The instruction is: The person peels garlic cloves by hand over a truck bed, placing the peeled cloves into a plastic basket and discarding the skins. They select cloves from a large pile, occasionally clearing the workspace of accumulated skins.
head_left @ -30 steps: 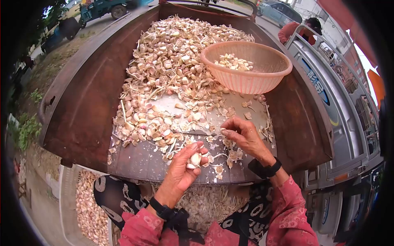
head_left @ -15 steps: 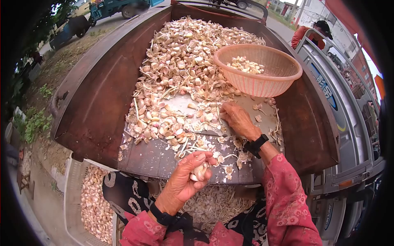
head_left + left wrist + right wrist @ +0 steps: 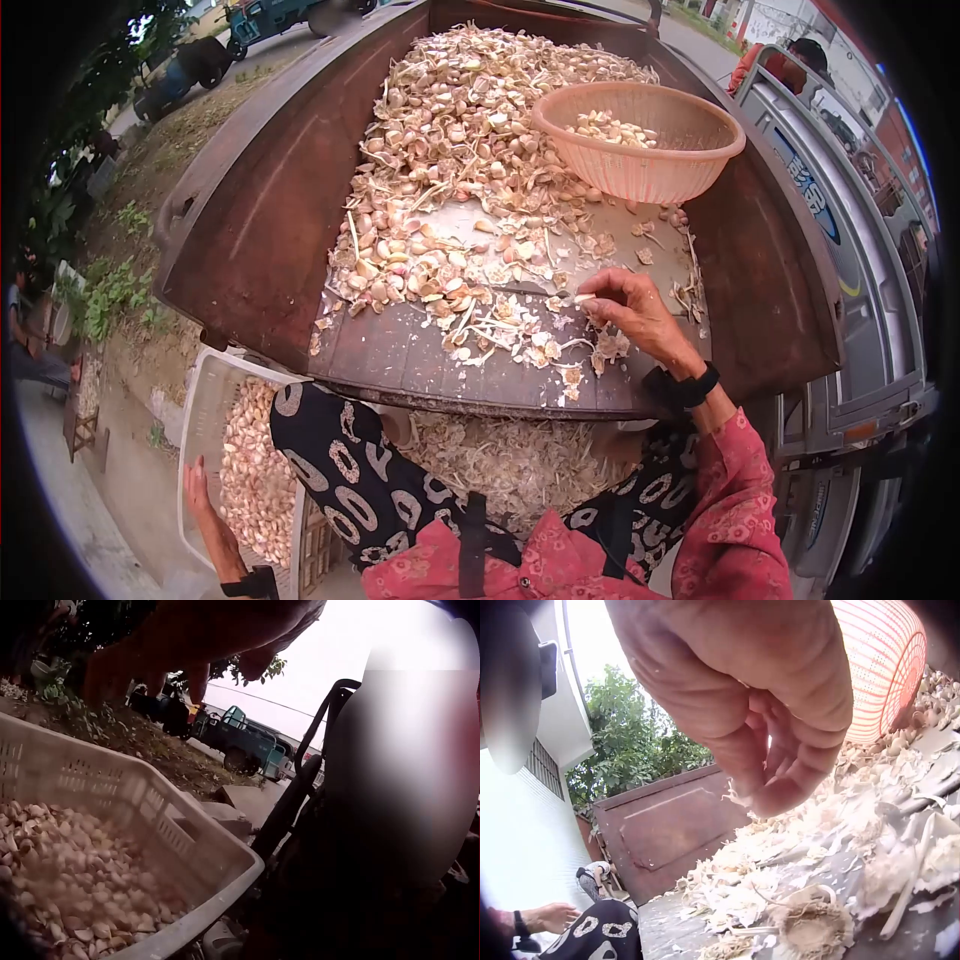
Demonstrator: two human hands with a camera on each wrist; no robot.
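In my head view, the right hand (image 3: 645,318) pinches a small whitish piece (image 3: 584,297) above the dark brown metal cart bed (image 3: 395,362) | left hand (image 3: 203,495): fingers loosely extended at the white plastic crate (image 3: 211,395) of garlic cloves (image 3: 255,465), contact I cannot tell | round pink plastic basket (image 3: 640,176) with pale cloves (image 3: 612,130) stands against the dry garlic heap (image 3: 470,115).

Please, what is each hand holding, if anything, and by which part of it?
The right hand pinches a small whitish piece with its fingers; which part is gripped cannot be told. The left hand shows nothing held.
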